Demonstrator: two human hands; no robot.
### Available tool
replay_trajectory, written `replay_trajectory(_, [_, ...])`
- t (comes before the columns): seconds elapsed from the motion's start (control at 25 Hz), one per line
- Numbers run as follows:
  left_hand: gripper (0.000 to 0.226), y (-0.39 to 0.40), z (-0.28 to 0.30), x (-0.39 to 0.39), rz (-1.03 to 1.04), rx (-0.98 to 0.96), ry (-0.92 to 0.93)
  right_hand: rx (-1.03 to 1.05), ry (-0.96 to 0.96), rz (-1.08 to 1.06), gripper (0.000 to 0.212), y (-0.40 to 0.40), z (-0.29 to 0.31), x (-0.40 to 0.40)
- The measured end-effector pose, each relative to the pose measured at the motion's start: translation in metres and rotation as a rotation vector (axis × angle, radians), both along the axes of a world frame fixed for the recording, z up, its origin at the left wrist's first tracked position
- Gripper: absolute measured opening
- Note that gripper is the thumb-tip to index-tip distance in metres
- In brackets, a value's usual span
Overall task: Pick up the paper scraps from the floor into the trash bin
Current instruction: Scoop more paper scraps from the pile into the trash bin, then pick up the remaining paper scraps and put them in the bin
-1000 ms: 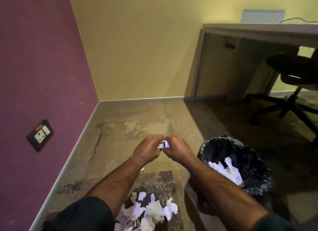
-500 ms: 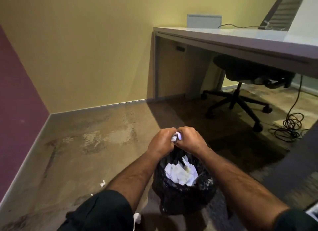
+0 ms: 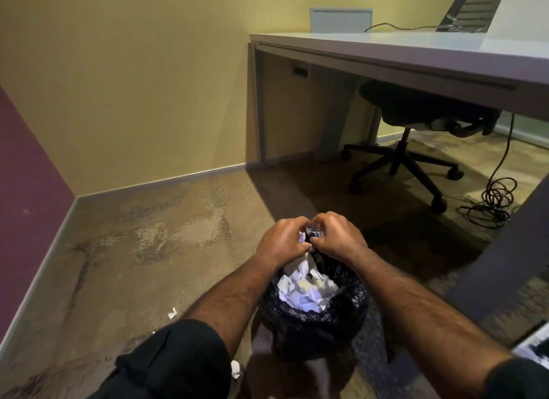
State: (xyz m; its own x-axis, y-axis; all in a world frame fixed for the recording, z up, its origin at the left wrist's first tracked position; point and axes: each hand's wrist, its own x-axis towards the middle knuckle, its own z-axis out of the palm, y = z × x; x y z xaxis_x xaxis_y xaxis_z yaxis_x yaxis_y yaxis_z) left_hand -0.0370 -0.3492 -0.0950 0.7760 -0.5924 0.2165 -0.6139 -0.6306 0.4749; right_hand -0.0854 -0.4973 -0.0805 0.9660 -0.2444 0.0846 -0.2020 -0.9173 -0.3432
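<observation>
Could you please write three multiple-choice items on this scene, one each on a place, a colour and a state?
1. Where are the two hands?
A. Above the trash bin
B. On the desk
C. Against the purple wall

2. What colour is the bin's liner?
A. White
B. Black
C. Blue

3. What state is the bin in?
A. Empty
B. Tipped over
C. Upright, holding white paper scraps

Answers:
1 A, the left hand and right hand meet over the bin's opening.
2 B, the crinkled bag is black.
3 C, it stands upright with white paper inside; a few scraps lie on the floor.
</observation>
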Motion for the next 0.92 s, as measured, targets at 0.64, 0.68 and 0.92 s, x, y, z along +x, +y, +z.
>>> replay_trajectory(0.64, [0.08,0.058,-0.018,0.016,0.123,0.216,-0.173,-0.13,-0.034,0.071,0.076,0.053,-0.034,0.017])
replay_trajectory(0.68, [0.083,0.07,-0.019,0.02,0.15,0.231,-0.168,-0.139,-0.044,0.08,0.075,0.063,-0.036,0.022])
replay_trajectory(0.92, [0.091,0.156,-0.039,0.039,0.272,0.326,-0.141,-0.122,-0.03,0.145,0.077,0.144,-0.061,0.052])
